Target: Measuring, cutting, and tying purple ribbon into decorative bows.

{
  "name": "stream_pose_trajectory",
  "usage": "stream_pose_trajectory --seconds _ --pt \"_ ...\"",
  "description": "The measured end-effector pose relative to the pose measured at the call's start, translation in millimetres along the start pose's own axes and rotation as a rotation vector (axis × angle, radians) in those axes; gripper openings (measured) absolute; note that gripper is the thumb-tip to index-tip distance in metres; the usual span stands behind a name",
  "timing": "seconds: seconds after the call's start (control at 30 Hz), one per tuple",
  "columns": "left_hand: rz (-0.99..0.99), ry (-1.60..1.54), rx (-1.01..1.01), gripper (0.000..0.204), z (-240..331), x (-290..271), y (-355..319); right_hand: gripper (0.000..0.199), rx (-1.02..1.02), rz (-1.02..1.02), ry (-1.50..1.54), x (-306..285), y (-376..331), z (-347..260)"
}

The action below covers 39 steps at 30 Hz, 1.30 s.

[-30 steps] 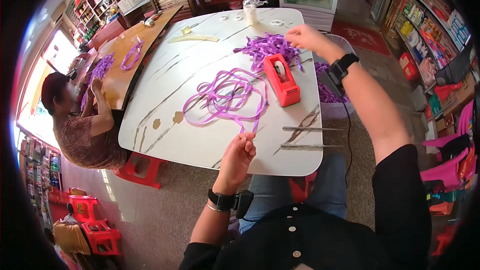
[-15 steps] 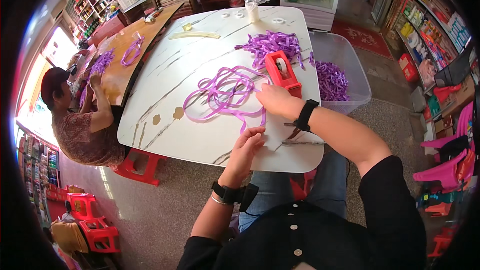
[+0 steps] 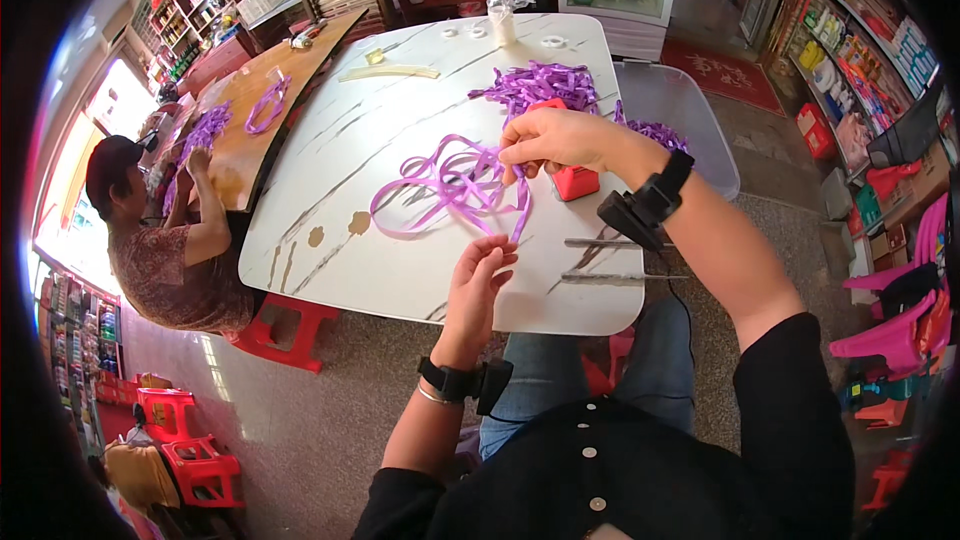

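Note:
A long purple ribbon (image 3: 440, 187) lies in loose loops on the white table. My right hand (image 3: 560, 140) is over the ribbon's right side, thumb and fingers closed on a stretch of it. From there a strand runs down to my left hand (image 3: 478, 275), whose fingertips pinch it near the table's front edge. Just beyond my right hand stands a red tape dispenser (image 3: 576, 183), partly hidden by that hand. Behind it is a heap of purple ribbon pieces (image 3: 540, 86).
A clear plastic bin (image 3: 725, 155) with purple pieces stands right of the table. White tape rolls (image 3: 553, 42), a cup (image 3: 501, 25) and a pale yellowish strip (image 3: 390, 73) lie at the back. Another person (image 3: 165, 240) works with purple ribbon at a wooden table (image 3: 255, 145), left.
My right hand has lifted and turned, bringing a strand up with it and now covering much of the tape dispenser. My left hand has shifted slightly away from me.

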<state>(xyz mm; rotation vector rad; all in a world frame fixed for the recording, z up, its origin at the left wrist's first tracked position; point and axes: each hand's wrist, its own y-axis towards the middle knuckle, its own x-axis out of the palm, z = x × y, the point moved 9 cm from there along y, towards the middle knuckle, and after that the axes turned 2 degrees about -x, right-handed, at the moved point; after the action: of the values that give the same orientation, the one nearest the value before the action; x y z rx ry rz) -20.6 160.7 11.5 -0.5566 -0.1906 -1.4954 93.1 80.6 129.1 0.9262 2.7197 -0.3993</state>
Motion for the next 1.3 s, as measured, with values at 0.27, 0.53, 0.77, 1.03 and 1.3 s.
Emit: stream_pose_trajectory --seconds 0.27,0.53,0.77,1.03,1.3 --pt "-0.066 0.346 0.178 0.030 32 16 11 0.016 -0.040 0.036 0.301 2 -20 -16" --pt "-0.037 0.594 0.082 0.043 10 -7 36 0.014 -0.467 0.223 0.587 -56 -37 -82" --pt "0.056 0.258 0.203 0.053 25 -47 58 0.020 -0.715 0.095 0.655 -73 -96 -137" --pt "0.125 0.421 0.444 0.030 63 -9 31 0.022 -0.548 0.285 0.175 -63 -97 -117" --pt "-0.361 0.944 0.795 0.048 50 93 -2 0.016 -0.567 0.084 0.684 -47 -101 -143"
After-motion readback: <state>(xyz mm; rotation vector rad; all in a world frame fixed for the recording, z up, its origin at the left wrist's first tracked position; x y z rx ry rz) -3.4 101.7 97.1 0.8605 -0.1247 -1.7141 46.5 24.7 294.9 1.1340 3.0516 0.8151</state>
